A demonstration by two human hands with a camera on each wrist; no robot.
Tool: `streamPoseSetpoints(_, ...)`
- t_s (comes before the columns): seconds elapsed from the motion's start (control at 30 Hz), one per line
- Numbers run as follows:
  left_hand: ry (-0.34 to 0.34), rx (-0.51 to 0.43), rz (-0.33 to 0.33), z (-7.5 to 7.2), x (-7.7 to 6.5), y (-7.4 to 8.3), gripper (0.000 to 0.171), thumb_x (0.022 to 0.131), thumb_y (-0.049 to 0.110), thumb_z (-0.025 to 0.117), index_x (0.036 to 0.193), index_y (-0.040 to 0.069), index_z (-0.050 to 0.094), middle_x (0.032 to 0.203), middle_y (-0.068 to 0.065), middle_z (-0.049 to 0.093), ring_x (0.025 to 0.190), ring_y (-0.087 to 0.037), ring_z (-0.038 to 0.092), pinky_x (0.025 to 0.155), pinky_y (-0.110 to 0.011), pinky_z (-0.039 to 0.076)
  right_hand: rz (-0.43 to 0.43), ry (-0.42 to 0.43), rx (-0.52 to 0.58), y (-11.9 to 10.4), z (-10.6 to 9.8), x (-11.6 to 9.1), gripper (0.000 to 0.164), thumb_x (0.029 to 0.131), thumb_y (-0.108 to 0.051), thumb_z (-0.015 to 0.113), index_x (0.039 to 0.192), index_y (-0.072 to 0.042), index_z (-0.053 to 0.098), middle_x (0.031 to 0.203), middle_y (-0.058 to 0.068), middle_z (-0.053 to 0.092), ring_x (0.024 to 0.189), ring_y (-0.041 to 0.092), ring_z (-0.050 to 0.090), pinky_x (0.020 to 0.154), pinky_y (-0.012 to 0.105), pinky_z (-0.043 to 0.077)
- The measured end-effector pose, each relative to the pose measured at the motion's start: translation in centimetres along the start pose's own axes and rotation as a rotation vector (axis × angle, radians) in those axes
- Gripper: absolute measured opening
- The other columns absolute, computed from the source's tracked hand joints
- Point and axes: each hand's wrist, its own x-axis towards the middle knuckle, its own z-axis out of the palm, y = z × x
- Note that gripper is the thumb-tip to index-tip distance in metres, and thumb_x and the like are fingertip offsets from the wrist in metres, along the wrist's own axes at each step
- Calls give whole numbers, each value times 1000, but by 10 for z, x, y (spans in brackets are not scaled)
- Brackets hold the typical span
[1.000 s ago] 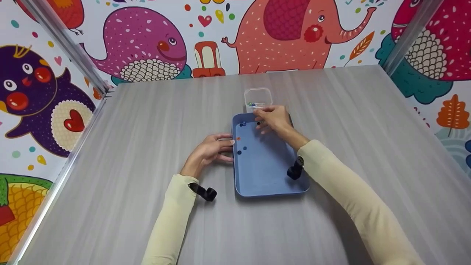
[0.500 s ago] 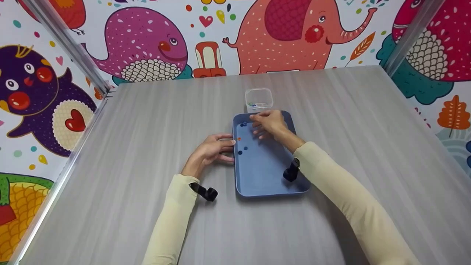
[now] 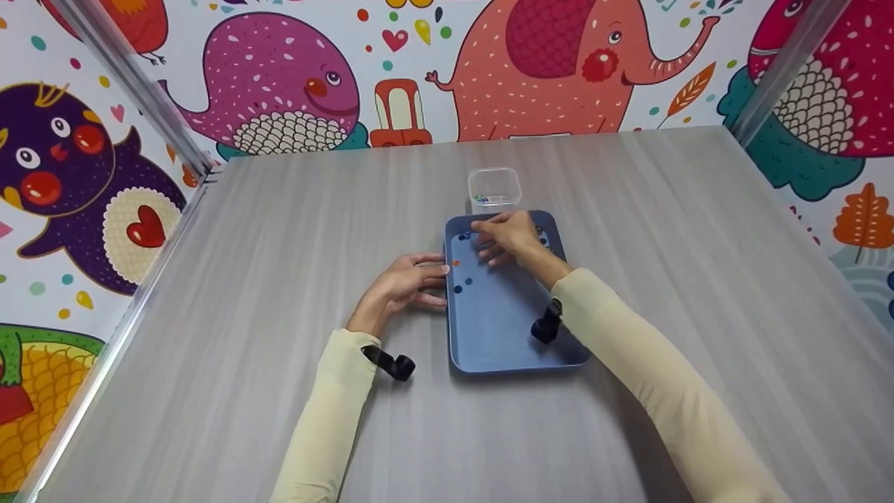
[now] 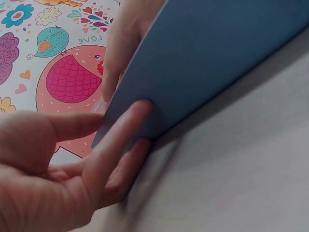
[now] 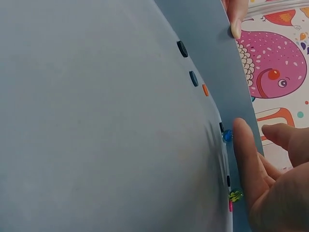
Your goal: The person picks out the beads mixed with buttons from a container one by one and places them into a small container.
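Observation:
In the head view my left hand (image 3: 408,283) holds the blue tray (image 3: 513,335) by its left wall. The left wrist view shows its thumb at the rim and its fingers against the outer wall. My right hand (image 3: 511,236) hovers over the tray's far end. A fingertip is close beside a blue glass marble (image 5: 227,136) in the right wrist view; its thumb stands apart. A green marble (image 5: 235,195) lies farther along the wall. Dark button-like discs (image 5: 182,49) and an orange disc (image 5: 205,90) lie along the tray's left side.
A clear plastic container (image 3: 494,188) with several small coloured pieces stands just behind the tray. More small dark pieces (image 3: 543,237) lie at the tray's far right. A patterned wall (image 3: 412,70) bounds the grey table (image 3: 300,216) at the back.
My right hand has moved from the clear container's front edge back over the tray and leftward, uncovering small pieces at the tray's far right. My left hand stays at the tray's wall.

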Motion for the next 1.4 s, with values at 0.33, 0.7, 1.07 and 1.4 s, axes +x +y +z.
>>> streamPoseSetpoints(0.33, 10, -5, -1, 0, -1, 0, 48, 99, 7, 61, 144, 1, 47, 132, -25, 63, 110, -27, 68, 72, -40, 66, 46, -22, 10, 0, 3, 4, 37, 94, -31, 72, 116, -2, 66, 101, 15, 77, 59, 12, 71, 55, 28, 63)
streamPoseSetpoints(0.7, 6, 0, 1, 1, 0, -2, 50, 99, 7, 60, 146, 0, 43, 136, -26, 61, 118, -32, 66, 74, -41, 66, 64, -13, 53, 4, 13, 6, 30, 95, -27, 70, 110, -1, 69, 89, 13, 77, 59, 15, 72, 56, 31, 63)
streamPoseSetpoints(1.07, 11, 1, 4, 0, 1, -1, 50, 99, 7, 61, 146, 0, 43, 136, -26, 60, 117, -31, 66, 73, -41, 66, 78, 12, 92, 4, 18, 9, 29, 94, -25, 72, 107, 1, 68, 73, 6, 74, 55, 14, 71, 53, 31, 63)
streamPoseSetpoints(1.4, 8, 11, 4, 1, 1, -1, 49, 99, 8, 60, 145, 1, 45, 136, -26, 61, 118, -32, 65, 74, -41, 66, 102, 47, 63, 3, 24, 13, 27, 93, -24, 72, 103, 1, 68, 68, 5, 73, 51, 13, 69, 50, 30, 62)
